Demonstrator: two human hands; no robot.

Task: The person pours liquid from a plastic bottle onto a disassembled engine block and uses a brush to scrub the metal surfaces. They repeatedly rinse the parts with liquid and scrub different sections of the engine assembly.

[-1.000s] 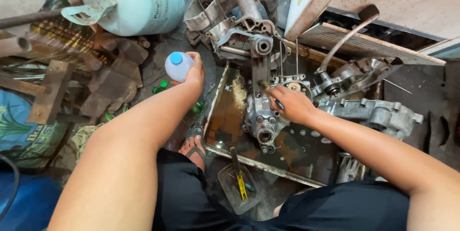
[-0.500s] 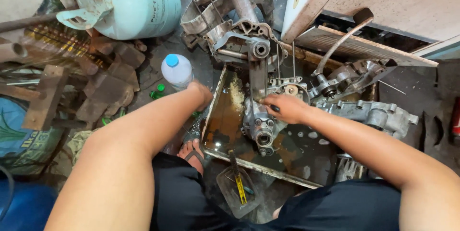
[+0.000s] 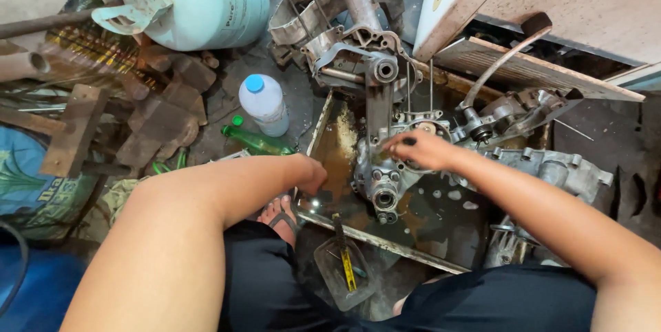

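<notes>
Oily metal engine casing [image 3: 383, 179] sits mid-frame in a rusty drip tray [image 3: 330, 141], the right hand [image 3: 420, 149] with fingers pinched narrowly on its top, the left hand [image 3: 311, 174] curled at the tray's rim, where slick residue could let the grip slip.

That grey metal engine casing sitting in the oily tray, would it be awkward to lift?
Probably heavy: the engine casing looks like thick cast metal. Likely slippery too, since the tray under it is wet with oil. Its lumpy, uneven shape suggests it might tilt when lifted. The right hand rests on it.
</notes>
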